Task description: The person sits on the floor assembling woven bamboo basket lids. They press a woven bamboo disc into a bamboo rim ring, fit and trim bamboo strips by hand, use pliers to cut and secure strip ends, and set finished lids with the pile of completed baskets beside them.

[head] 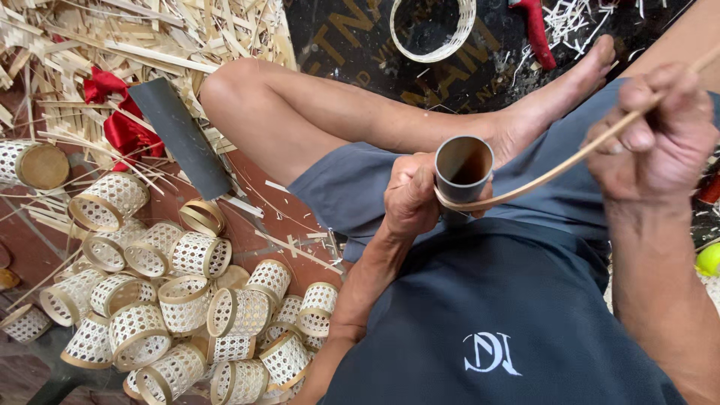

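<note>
My left hand (411,196) grips a short grey tube (463,168), its open end facing up, held over my lap. A thin bamboo strip (559,166) curls around the tube's lower edge and runs up to the right. My right hand (660,135) pinches that strip between fingers and thumb, pulling it taut at the upper right. My bent bare leg (360,112) crosses behind the tube.
Several small woven bamboo cylinders (187,300) are heaped on the floor at the left. Loose bamboo strips (150,37) pile at the top left, with red cloth (124,124) and a dark flat blade (180,135). A bamboo ring (435,51) lies at the top.
</note>
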The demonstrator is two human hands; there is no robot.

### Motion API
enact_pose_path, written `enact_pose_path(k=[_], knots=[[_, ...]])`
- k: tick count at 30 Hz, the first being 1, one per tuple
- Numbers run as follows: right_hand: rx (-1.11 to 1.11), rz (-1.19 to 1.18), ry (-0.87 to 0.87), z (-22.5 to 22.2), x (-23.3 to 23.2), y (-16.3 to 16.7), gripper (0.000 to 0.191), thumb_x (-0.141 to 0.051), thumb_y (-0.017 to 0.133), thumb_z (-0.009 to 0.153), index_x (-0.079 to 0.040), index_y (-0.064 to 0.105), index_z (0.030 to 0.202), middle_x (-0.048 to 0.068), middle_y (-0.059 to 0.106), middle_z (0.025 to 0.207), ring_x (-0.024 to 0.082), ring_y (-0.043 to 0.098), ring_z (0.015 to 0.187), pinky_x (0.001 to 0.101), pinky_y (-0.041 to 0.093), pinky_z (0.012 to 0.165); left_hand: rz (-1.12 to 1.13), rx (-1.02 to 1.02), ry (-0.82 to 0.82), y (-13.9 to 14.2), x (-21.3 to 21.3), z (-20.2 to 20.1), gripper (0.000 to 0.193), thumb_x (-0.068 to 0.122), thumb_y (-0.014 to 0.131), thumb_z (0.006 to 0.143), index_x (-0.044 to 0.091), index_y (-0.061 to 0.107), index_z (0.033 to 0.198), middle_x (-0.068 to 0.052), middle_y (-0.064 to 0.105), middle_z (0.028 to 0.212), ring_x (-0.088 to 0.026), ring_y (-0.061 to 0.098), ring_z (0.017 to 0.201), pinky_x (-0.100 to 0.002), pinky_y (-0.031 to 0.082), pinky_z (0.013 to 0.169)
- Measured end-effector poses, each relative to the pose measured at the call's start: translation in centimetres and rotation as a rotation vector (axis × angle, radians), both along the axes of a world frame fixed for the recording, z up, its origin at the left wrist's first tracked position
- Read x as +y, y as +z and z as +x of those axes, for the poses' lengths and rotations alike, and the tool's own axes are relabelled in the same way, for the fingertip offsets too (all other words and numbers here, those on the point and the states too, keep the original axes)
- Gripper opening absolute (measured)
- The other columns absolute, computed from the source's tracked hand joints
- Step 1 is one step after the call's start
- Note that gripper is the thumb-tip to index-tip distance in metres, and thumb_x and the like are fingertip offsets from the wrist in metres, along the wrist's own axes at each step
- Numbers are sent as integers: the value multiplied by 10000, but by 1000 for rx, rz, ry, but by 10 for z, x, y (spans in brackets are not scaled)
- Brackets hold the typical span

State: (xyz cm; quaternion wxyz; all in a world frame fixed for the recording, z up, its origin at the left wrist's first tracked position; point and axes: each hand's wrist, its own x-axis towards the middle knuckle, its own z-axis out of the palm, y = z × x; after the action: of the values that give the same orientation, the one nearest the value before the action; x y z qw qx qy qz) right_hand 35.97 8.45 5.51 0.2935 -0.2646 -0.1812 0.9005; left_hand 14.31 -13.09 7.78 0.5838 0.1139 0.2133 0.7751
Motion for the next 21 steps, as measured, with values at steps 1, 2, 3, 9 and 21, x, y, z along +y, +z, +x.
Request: enact_pose_path(k=[1, 2, 3, 9, 21], knots=[[12, -42, 21, -12, 2, -1, 284, -321, 500, 1178, -68, 628, 1181, 60, 678, 935, 74, 624, 601, 287, 537, 640, -11, 25, -10, 0, -1, 0, 664, 537, 607, 1044, -124, 662, 1081, -256, 693, 895, -296, 688, 758, -390, 569, 692], [-2, -46, 41, -23, 4, 0, 259, -295, 518, 1164, -63, 632, 1178, 56, 668, 892, 71, 602, 577, 280, 522, 607, -24, 48, -20, 1, -1, 0, 671, 544, 607, 1041, -125, 667, 1067, -251, 697, 883, -294, 693, 751, -389, 572, 689], [-15, -50, 62, -35, 7, -1, 235, -268, 535, 1149, -58, 637, 1176, 53, 659, 849, 68, 581, 552, 274, 506, 573, -34, 72, -33, 2, -1, 0, 679, 550, 608, 1038, -125, 672, 1053, -246, 702, 871, -291, 699, 743, -387, 576, 687], [-2, 76, 526, -132, 29, 20, 151, -92, 583, 1156, 31, 601, 1072, 52, 606, 697, 34, 481, 498, 208, 409, 475, -39, 374, -72, 19, 1, 0, 722, 579, 576, 1033, -124, 686, 1155, -190, 734, 961, -249, 708, 848, -334, 566, 789], [4, 1871, 1010, -225, -15, 202, 450, -389, 633, 987, 2, 593, 769, 124, 577, 617, 250, 647, 650, 382, 462, 466, -198, 523, -14, 17, 29, 28, 486, 420, 585, 1102, -48, 683, 1186, -135, 725, 1105, -192, 704, 1004, -281, 555, 920]])
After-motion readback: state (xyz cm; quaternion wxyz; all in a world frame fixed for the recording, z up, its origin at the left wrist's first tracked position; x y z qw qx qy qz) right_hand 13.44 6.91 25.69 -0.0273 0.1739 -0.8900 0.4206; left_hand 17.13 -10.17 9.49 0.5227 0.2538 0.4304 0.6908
